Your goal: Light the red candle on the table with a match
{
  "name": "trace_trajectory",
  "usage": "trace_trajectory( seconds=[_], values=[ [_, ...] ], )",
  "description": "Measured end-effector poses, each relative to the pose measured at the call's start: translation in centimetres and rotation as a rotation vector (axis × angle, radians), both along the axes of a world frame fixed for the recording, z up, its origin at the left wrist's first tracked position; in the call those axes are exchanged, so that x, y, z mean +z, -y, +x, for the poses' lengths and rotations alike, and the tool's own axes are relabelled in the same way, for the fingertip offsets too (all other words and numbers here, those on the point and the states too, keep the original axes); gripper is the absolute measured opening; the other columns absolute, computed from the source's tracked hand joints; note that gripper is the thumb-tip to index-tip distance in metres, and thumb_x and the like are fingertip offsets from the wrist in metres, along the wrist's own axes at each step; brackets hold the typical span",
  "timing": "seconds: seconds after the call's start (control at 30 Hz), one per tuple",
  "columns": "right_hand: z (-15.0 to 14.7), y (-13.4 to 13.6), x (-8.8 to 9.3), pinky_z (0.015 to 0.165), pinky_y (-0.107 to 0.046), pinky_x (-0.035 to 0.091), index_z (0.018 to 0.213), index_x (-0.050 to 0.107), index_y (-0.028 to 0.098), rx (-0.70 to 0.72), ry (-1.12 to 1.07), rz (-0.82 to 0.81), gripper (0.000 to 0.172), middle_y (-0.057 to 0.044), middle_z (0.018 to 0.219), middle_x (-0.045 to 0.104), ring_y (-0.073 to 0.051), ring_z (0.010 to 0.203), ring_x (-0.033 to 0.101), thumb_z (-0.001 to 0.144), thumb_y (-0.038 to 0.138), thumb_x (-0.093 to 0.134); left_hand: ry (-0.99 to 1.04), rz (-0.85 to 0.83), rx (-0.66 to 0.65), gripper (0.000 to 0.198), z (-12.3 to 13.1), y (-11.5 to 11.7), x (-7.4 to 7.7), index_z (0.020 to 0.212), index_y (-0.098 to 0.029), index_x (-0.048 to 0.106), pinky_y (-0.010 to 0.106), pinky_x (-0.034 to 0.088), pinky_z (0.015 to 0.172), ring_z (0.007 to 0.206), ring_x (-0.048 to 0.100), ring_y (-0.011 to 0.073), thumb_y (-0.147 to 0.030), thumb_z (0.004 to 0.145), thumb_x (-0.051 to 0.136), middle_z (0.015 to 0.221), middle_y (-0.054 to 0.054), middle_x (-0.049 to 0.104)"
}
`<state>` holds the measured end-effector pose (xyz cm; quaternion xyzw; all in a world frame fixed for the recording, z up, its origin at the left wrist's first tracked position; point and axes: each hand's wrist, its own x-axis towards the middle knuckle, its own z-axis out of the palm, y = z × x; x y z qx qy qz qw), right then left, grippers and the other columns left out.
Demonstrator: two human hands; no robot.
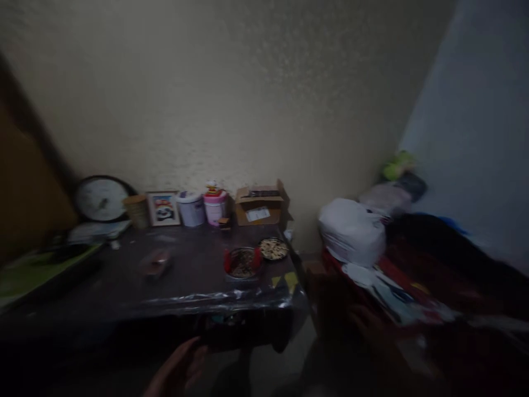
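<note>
In dim, blurred light, the left hand (179, 366) is low in front of the tabletop (198, 270), fingers loosely extended, nothing visible in its grasp. The right hand (366, 320), beside papers (392, 300), is too dark to tell how open it is or whether it holds anything. Near the tabletop's front right corner are yellow pieces (291, 281), a red-sided container (227, 261) and, just behind, a round dish (274, 259) of pale bits. Farther back, by the wall (198, 99), stand a cardboard box (258, 213) and a framed panda picture (163, 209).
</note>
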<state>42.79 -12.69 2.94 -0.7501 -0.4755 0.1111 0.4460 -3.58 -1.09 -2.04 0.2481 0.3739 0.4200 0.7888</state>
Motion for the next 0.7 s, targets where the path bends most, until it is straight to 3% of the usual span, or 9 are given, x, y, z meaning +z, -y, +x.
trace_trajectory(
  seconds=[0.13, 0.2, 0.3, 0.4, 0.5, 0.6, 0.7],
  values=[
    [-8.0, -3.1, 2.4, 0.067, -0.030, 0.054, 0.084, 0.068, 0.024, 0.450, -0.220, -0.116, 0.028, -0.007, 0.083, 0.071, -0.023, 0.076, 0.066, 0.071, 0.047, 0.057, -0.011, 0.070, 0.051, 0.035, 2.3, -1.2, 1.4, 0.090, -0.018, 0.064, 0.037, 0.045, 0.079, 0.082, 0.065, 0.0238, -0.037, 0.062, 0.068, 0.084, 0.009, 0.072],
    [-13.1, -5.7, 3.9, 0.066, -0.029, 0.053, 0.084, 0.067, 0.024, 0.629, -0.208, -0.157, 0.025, -0.006, 0.080, 0.071, -0.022, 0.074, 0.066, 0.076, 0.044, 0.055, -0.081, 0.104, 0.104, 0.034, 2.9, -2.5, 1.2, 0.083, -0.018, 0.062, 0.031, 0.046, 0.063, 0.064, 0.065, 0.0189, -0.041, 0.059, 0.069, 0.071, 0.005, 0.070],
    [-20.9, -10.4, 6.2, 0.070, -0.028, 0.050, 0.085, 0.066, 0.022, 0.850, -0.052, -0.122, 0.018, -0.003, 0.077, 0.069, -0.019, 0.074, 0.065, 0.080, 0.034, 0.053, -0.251, 0.257, 0.200, 0.039, 2.7, -4.3, 0.8, 0.073, -0.017, 0.059, 0.029, 0.043, 0.053, 0.052, 0.059, 0.0167, -0.049, 0.054, 0.070, 0.061, 0.003, 0.065],
    [-27.6, -15.5, 7.9, 0.070, -0.026, 0.048, 0.082, 0.066, 0.021, 0.925, 0.090, -0.019, 0.016, -0.002, 0.081, 0.067, -0.017, 0.077, 0.063, 0.081, 0.024, 0.050, -0.285, 0.364, 0.320, 0.042, 1.9, -5.6, 1.1, 0.068, -0.017, 0.059, 0.029, 0.043, 0.055, 0.054, 0.057, 0.0166, -0.054, 0.050, 0.070, 0.057, 0.000, 0.060],
    [-33.1, -20.5, 8.4, 0.074, -0.026, 0.046, 0.083, 0.066, 0.020, 0.939, 0.238, 0.058, 0.017, -0.003, 0.084, 0.067, -0.016, 0.081, 0.061, 0.081, 0.018, 0.049, -0.319, 0.457, 0.440, 0.037, 1.3, -6.7, 1.4, 0.069, -0.018, 0.060, 0.028, 0.043, 0.064, 0.066, 0.057, 0.0185, -0.052, 0.055, 0.067, 0.063, 0.000, 0.061],
    [-37.4, -24.7, 8.5, 0.091, -0.031, 0.038, 0.084, 0.065, 0.019, 0.875, 0.437, 0.109, 0.017, -0.005, 0.096, 0.065, -0.016, 0.094, 0.058, 0.081, 0.013, 0.050, -0.446, 0.541, 0.530, 0.032, 1.5, -7.1, 1.2, 0.072, -0.019, 0.061, 0.028, 0.043, 0.068, 0.070, 0.057, 0.0202, -0.050, 0.065, 0.059, 0.067, 0.002, 0.063],
    [-40.4, -28.1, 8.8, 0.092, -0.033, 0.036, 0.093, 0.065, 0.024, 0.761, 0.636, 0.056, 0.018, -0.003, 0.112, 0.059, -0.018, 0.103, 0.052, 0.084, 0.019, 0.050, -0.555, 0.616, 0.497, 0.032, 1.9, -7.0, 0.7, 0.077, -0.019, 0.062, 0.028, 0.045, 0.068, 0.071, 0.060, 0.0205, -0.048, 0.074, 0.050, 0.071, 0.004, 0.065]
  ],
)
